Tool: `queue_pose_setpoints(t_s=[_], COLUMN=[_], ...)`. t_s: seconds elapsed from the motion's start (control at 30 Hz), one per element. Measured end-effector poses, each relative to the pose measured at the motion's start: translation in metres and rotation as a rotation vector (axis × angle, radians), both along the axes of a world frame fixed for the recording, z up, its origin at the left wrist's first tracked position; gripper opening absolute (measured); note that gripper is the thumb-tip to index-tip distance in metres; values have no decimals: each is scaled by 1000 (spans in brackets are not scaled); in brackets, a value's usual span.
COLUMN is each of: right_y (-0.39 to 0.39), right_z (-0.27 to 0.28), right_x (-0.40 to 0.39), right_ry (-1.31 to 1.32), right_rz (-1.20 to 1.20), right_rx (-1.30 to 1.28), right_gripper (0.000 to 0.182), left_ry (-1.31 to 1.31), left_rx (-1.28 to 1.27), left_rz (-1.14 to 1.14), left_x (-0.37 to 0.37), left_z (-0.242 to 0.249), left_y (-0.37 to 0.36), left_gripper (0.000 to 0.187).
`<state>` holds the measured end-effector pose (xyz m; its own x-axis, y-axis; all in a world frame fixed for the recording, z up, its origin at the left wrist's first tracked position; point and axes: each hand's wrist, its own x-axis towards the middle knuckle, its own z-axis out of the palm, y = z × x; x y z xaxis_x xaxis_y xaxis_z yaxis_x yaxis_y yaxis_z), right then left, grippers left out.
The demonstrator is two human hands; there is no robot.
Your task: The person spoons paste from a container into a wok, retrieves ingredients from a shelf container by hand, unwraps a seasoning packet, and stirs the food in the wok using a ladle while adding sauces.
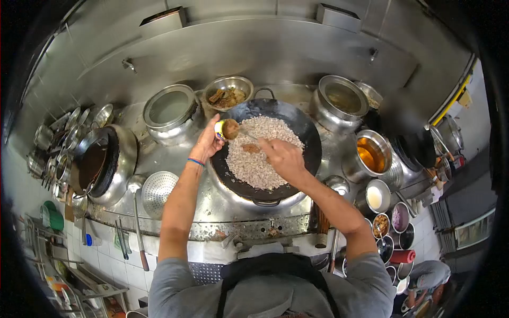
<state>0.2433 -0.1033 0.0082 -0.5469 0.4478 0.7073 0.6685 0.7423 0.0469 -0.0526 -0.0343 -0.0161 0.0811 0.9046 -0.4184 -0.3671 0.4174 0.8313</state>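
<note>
My left hand (pixel 209 140) is closed around a small jar (pixel 218 130) with a yellow-and-blue label, tipped so its mouth faces right. Brown paste or powder (pixel 230 129) shows at the mouth. The thin metal handle of a spoon (pixel 247 134) is gripped in my right hand (pixel 283 159); its tip is at the jar's mouth, and its bowl is hidden. Below both hands sits a black wok (pixel 312 140) holding many small pale chopped pieces (pixel 265 172). A reddish-brown patch (pixel 251 148) lies on top of them.
Behind the wok are a lidless-looking steel pot (pixel 169 130), a bowl of brown pieces (pixel 237 85) and another pot (pixel 339 119). At right stands a pot of orange liquid (pixel 371 153). A perforated skimmer (pixel 159 193) lies left. Another person (pixel 428 275) is at lower right.
</note>
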Motion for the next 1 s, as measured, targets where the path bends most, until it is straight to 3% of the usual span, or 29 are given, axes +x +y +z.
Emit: queue_pose_setpoints(t_s=[0.1,0.23,0.33,0.43,0.57,0.63,0.67,0.77,0.8,0.87,1.0], right_y=[8,9,27,14,-2,-8,4,33,48,34,4], right_z=[-4,-16,-31,-40,-29,3,-8,-62,-106,-87,-42], right_x=[-7,-6,3,23,35,35,32,34,40,42,38], right_ry=[-89,-51,229,602,817,883,828,62,92,166,212], right_rz=[-126,-167,172,181,37,-19,-99,-432,-357,-439,-330], right_rx=[-9,-379,-875,-1234,-768,-511,-313,-491,-373,-382,-292], right_gripper=[40,41,27,25,28,28,31,39,45,43,50], left_ry=[211,336,372,242,157,-8,-89,-330,-406,-534,-346], left_rx=[-49,49,115,184,164,132,138,147,147,143,-21], left_rz=[-86,-41,18,169,277,205,186,93,87,47,168], left_x=[34,41,49,41,9,-1,0,0,3,-4,-4], left_z=[18,18,18,8,-5,-12,-10,-23,-19,-16,-15], left_y=[-4,7,2,6,11,13,11,15,9,5,1], left_gripper=[50,42,40,41,41,39,38,38,39,45,56])
